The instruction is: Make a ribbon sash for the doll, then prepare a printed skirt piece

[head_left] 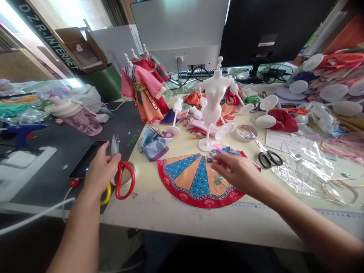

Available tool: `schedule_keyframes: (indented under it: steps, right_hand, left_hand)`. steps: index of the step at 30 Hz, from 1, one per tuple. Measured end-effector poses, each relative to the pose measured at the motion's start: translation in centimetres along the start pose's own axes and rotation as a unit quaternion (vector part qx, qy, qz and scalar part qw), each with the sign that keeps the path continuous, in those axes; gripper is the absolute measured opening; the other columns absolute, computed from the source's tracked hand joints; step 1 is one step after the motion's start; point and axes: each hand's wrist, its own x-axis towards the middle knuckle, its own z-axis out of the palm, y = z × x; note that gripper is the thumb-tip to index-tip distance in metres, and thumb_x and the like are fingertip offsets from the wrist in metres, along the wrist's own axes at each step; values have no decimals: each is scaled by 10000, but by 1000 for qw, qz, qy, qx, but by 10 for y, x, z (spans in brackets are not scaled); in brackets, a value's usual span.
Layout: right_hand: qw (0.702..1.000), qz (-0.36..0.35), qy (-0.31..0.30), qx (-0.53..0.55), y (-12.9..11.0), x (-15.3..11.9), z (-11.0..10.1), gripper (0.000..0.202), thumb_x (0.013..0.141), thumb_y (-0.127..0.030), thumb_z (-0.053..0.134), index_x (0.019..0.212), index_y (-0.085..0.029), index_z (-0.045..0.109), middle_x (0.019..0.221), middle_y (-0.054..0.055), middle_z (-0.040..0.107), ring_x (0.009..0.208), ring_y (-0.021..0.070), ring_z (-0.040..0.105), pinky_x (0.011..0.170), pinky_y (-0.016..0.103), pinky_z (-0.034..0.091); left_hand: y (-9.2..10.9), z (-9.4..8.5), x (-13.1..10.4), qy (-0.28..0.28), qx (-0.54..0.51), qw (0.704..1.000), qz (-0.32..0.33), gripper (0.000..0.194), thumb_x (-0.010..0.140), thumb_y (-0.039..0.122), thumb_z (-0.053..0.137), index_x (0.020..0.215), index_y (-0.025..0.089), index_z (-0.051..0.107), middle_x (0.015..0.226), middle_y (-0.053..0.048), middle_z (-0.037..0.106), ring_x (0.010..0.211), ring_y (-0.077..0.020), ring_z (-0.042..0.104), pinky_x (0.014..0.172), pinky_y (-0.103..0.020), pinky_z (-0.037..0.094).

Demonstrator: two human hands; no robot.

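Note:
My left hand [104,165] is over the left side of the table, index finger and thumb apart. Its thumb crosses the middle of a pair of scissors [125,180] with red and yellow handles; whether it grips them is hard to see. Under the scissors sits a roll of tape [132,176], and a dark phone [87,161] lies beside the hand. My right hand [231,168] is closed in a pinch, a thin pink stick [218,148] showing at its fingertips. Beneath it a fan-shaped skirt piece [184,176], blue and orange with a red border, lies spread flat, partly covered.
A white doll mannequin [214,94] stands behind the skirt piece. Black-handled scissors [270,157] rest against a round dish [241,132]. Dressed dolls' stands [142,89], a blue cloth [155,142], a cup [76,117], plastic bags [304,174] and a ruler [327,212] surround them.

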Motion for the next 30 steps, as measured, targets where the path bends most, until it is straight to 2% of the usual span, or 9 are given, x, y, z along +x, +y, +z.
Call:
schedule_keyframes:
  steps: [2, 6, 9, 12, 16, 22, 25, 27, 30]
  right_hand:
    - [996, 22, 35, -74, 18, 6, -3, 321, 896, -456, 448, 940, -187, 618, 833, 50, 659, 661, 154, 577, 541, 264, 341]
    - [986, 39, 49, -153, 36, 17, -4, 355, 908, -460, 395, 938, -180, 611, 832, 60, 641, 682, 170, 576, 514, 262, 285]
    - [980, 62, 27, -189, 39, 23, -1, 381, 907, -482, 373, 855, -176, 592, 808, 61, 620, 680, 170, 562, 500, 259, 258]
    - [976, 72, 11, -206, 40, 28, 2, 368, 905, -469, 372, 781, -175, 555, 789, 62, 609, 643, 156, 542, 487, 260, 234]
    - [975, 63, 12, -213, 42, 32, 7, 339, 905, -433, 377, 752, -175, 534, 783, 69, 606, 628, 152, 532, 496, 270, 228]
    - [973, 58, 27, -222, 46, 35, 9, 296, 890, -342, 375, 719, -166, 541, 741, 72, 602, 562, 133, 494, 487, 276, 211]
    - [971, 54, 47, -228, 48, 31, 5, 283, 881, -322, 372, 733, -160, 550, 739, 72, 601, 564, 130, 487, 489, 274, 203]
    - [969, 50, 62, -232, 49, 26, 0, 262, 872, -311, 382, 753, -159, 559, 755, 70, 605, 576, 132, 488, 491, 271, 198]
    - [968, 42, 82, -231, 46, 18, -4, 250, 870, -320, 401, 773, -166, 571, 764, 62, 615, 592, 136, 494, 490, 263, 201]
  left_hand:
    - [-11, -1, 7, -21, 89, 995, -26, 543, 763, 350, 629, 1256, 160, 503, 623, 23, 639, 656, -244, 655, 531, -293, 372]
    - [-8, 6, 8, -45, 114, 992, -23, 599, 793, 353, 583, 1337, 183, 401, 604, 45, 610, 713, -241, 663, 562, -295, 345]
    - [1, 13, 6, -73, 171, 982, -22, 782, 759, 416, 609, 1428, 196, 269, 729, -6, 661, 698, -270, 646, 529, -307, 340]
    - [8, 17, 6, -96, 212, 972, -26, 829, 764, 458, 571, 1456, 178, 210, 891, -85, 676, 760, -305, 637, 552, -334, 374]
    - [10, 18, 6, -103, 228, 968, -22, 821, 768, 476, 549, 1450, 156, 222, 1022, -127, 648, 861, -323, 621, 642, -370, 417]
    - [9, 17, 5, -103, 217, 970, -25, 751, 776, 457, 547, 1416, 161, 290, 1043, -116, 644, 933, -323, 600, 725, -399, 449]
    - [19, 17, -2, -4, 167, 986, 29, 624, 770, 408, 580, 1330, 183, 424, 1114, -115, 616, 1037, -304, 558, 845, -405, 448]
    - [35, 20, -13, 56, 60, 995, 50, 475, 774, 376, 598, 1218, 219, 532, 1119, -89, 614, 1038, -263, 562, 895, -384, 445]
    - [69, 34, -35, 35, -198, 979, -9, 310, 747, 350, 660, 1016, 199, 633, 1011, -63, 656, 921, -199, 615, 859, -333, 476]
